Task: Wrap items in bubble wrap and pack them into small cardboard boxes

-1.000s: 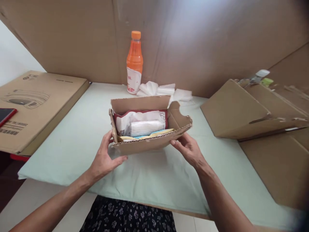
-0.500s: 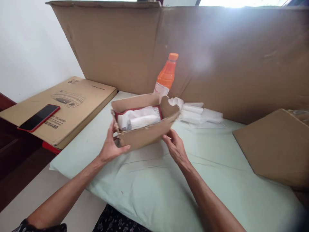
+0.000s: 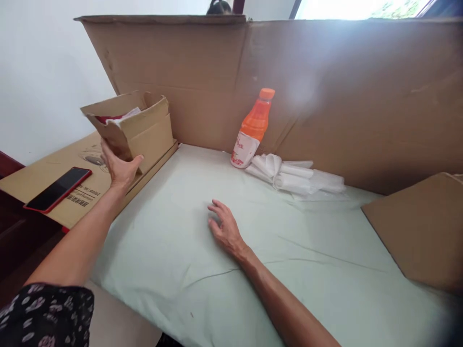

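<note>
My left hand [image 3: 121, 166] grips the near end of a small open cardboard box [image 3: 150, 132], thumb on its right side. This box is over the back part of a large flat carton [image 3: 54, 161] at the left; whether its base fully rests there I cannot tell. Inside it, something white [image 3: 132, 114] and something dark red show at the top; the rest is hidden by the walls. Above the pale green cloth [image 3: 173, 217], my right hand [image 3: 226, 229] is open with fingers apart and holds nothing.
An orange drink bottle [image 3: 253, 125] leans against the tall cardboard panel [image 3: 202, 62]. Beside it lies a bundle of white plastic bags [image 3: 300, 178]. A phone with a red edge [image 3: 58, 189] lies on the carton. At the right is a cardboard flap [image 3: 423, 226]. Someone's hair [image 3: 219, 6] shows behind the panel.
The small box has moved from the middle of the cloth to the carton at the left, carried by my left hand. My right hand has let go of it and shifted left and slightly down.
</note>
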The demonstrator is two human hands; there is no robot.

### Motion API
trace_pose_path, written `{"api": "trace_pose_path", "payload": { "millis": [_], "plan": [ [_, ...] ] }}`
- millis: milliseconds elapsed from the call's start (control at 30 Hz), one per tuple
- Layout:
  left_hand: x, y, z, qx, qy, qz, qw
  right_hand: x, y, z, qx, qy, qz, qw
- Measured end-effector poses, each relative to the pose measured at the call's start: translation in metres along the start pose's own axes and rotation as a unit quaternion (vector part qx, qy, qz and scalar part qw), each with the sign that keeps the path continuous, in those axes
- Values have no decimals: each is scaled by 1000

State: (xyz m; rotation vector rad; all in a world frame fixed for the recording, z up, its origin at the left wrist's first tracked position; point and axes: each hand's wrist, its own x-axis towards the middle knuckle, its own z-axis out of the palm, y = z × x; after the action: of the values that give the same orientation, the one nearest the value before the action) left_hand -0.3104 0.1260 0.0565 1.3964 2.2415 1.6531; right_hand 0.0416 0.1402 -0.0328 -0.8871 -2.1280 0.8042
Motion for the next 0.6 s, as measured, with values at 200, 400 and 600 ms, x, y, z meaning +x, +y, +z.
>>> {"api": "trace_pose_path", "payload": {
  "millis": [200, 400, 600],
  "plan": [
    [42, -13, 50, 53, 76, -75, 993, -23, 7, -5, -49, 13, 1, 999],
    [48, -17, 62, 53, 77, -96, 991, -21, 11, -1, -62, 12, -17, 998],
    [-80, -11, 86, 97, -156, 17, 983, -19, 6, 4, -68, 7, 6, 998]
  ]
}}
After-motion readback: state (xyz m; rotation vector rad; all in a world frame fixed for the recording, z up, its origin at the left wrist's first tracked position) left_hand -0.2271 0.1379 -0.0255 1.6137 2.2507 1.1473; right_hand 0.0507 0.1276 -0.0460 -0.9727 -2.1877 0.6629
